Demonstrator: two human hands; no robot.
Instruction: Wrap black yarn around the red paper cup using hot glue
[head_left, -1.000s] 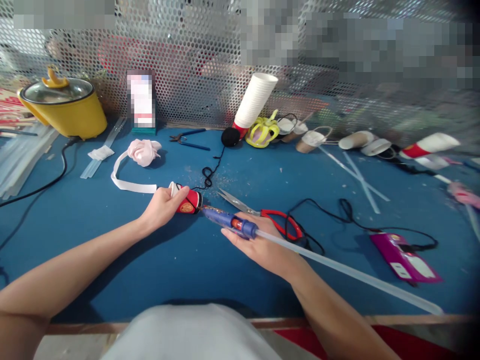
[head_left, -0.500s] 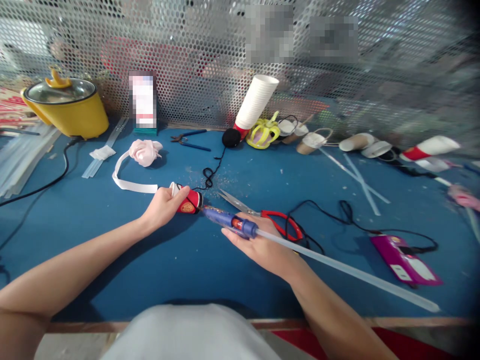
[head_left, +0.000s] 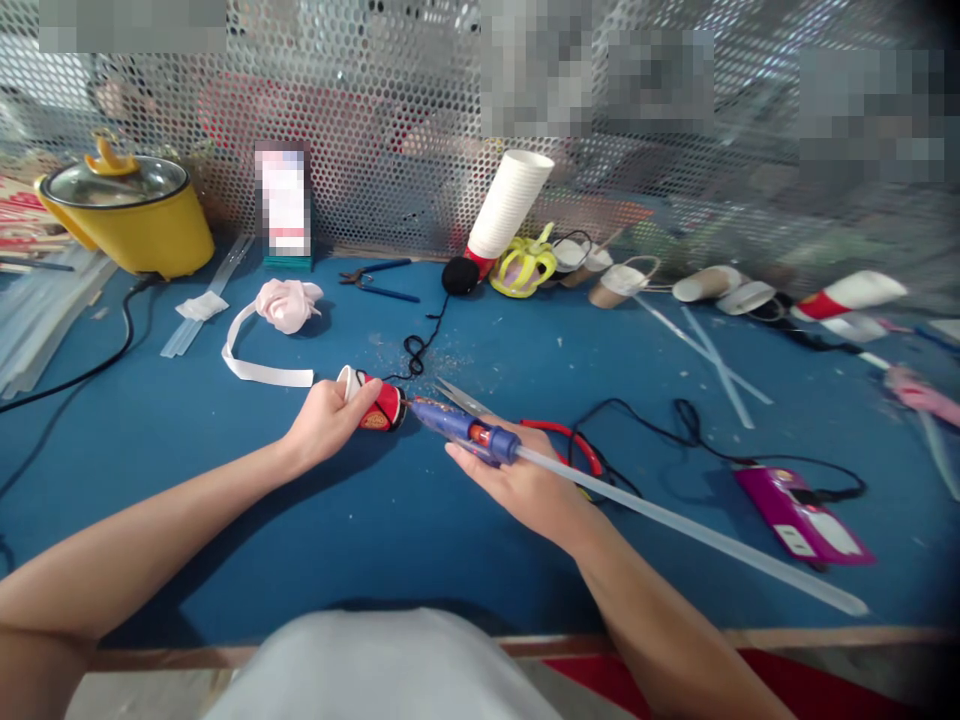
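My left hand [head_left: 330, 420] is closed around a red and white paper cup [head_left: 385, 408] tipped on its side, its base toward the right. Black cord [head_left: 415, 352] runs from the cup to a black ball of yarn [head_left: 460, 275]. In my right hand [head_left: 517, 475] is a blue glue gun [head_left: 450, 420], its nozzle at the rim of the cup's base; whether it touches I cannot tell. A long translucent glue stick [head_left: 675, 517] sticks out of the gun's back. Scissors with red handles [head_left: 562, 432] lie partly hidden behind my right hand.
A yellow electric pot [head_left: 150, 220] stands back left. White ribbon [head_left: 266, 376] and pliers [head_left: 382, 280] lie mid-table. Stacked paper cups [head_left: 514, 200] and a yellow basket-like piece [head_left: 525, 265] stand before the perforated metal screen [head_left: 360, 130]. At right is a purple power box [head_left: 802, 515] with a cable.
The glue gun's nozzle has shifted slightly to the right and up along the cup's base rim. The cup has turned a little in my left hand. The view has shifted slightly.
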